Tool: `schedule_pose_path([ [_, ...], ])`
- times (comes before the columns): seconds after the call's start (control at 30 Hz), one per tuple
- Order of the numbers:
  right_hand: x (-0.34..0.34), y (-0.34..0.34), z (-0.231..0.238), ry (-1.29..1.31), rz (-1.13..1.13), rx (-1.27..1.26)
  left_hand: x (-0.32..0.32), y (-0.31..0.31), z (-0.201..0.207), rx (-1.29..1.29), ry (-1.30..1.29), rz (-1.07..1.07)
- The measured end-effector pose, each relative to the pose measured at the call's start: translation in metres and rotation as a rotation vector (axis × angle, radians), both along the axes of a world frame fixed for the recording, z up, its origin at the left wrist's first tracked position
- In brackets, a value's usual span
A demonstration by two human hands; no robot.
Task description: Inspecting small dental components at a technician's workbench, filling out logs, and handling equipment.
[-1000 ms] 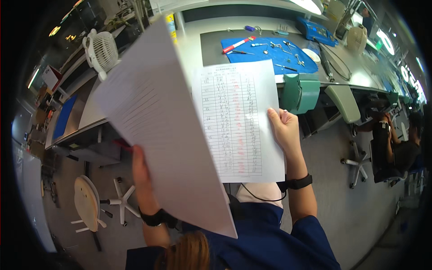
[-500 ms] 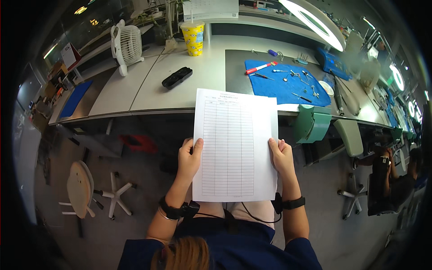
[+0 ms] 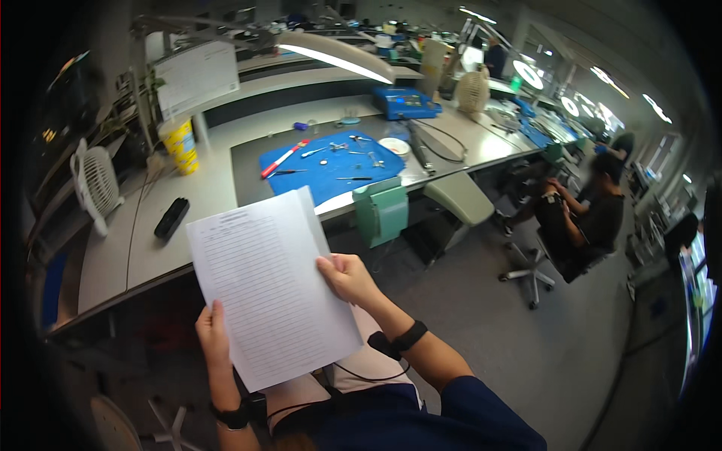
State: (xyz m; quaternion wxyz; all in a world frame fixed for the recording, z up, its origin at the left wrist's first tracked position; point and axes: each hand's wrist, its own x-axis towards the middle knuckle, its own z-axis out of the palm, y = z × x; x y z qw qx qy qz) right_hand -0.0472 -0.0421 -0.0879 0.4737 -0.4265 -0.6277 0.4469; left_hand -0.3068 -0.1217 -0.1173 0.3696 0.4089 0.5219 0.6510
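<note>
Workshop hall, long rows of benches running to the upper right of the frame, strip lamps lit overhead. Grey worktop [image 3: 218, 188] crosses the upper left and centre.

Centre of frame: printed sheet of paper [image 3: 272, 297], white, lined like a table or form, held tilted with its top edge leaning left. It hangs in the air in front of the worktop edge, not resting on anything.

Left hand [image 3: 213, 334], lower left of centre: grip closed on the sheet's lower left edge, thumb on the front face, fingers hidden behind. Black wristband at the wrist.

Right hand [image 3: 347, 278], just right of centre: grip closed on the sheet's right edge, thumb over the front, fingers curled behind. Black wristband here too, thin cable trailing from it toward the lap.

On the worktop, above the sheet: blue mat [image 3: 331, 169] with small hand tools laid out, among them a red-handled tool [image 3: 283, 158] at the mat's left end. Small white dish [image 3: 393, 146] at the mat's right end. Black oblong object [image 3: 171, 218] left of the mat, well apart from it. White desk fan [image 3: 96, 184] at the far left. Yellow tub [image 3: 180, 146] behind, near the back edge. Green bin [image 3: 382, 210] hangs on the front edge below the mat.

Right of frame: a seated person [image 3: 583, 214] on a swivel chair at the next bench, facing away.
</note>
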Motion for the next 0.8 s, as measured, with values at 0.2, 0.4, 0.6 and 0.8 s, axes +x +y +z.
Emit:
schedule_pose_path([
  [0.2,0.005,0.011,0.051,-0.038,0.106,-0.072,-0.010,0.024,0.031,0.085,-0.109,-0.128],
  [0.4,-0.020,0.044,0.089,-0.393,0.187,-0.342,-0.043,0.063,0.037,0.032,-0.127,-0.076],
  [0.6,-0.041,0.085,0.096,-0.636,0.072,-0.467,-0.061,0.089,0.041,0.012,0.148,-0.123],
  [0.8,-0.041,0.117,0.088,-0.546,0.095,-0.498,-0.086,0.081,0.054,-0.182,-0.014,-0.333],
])
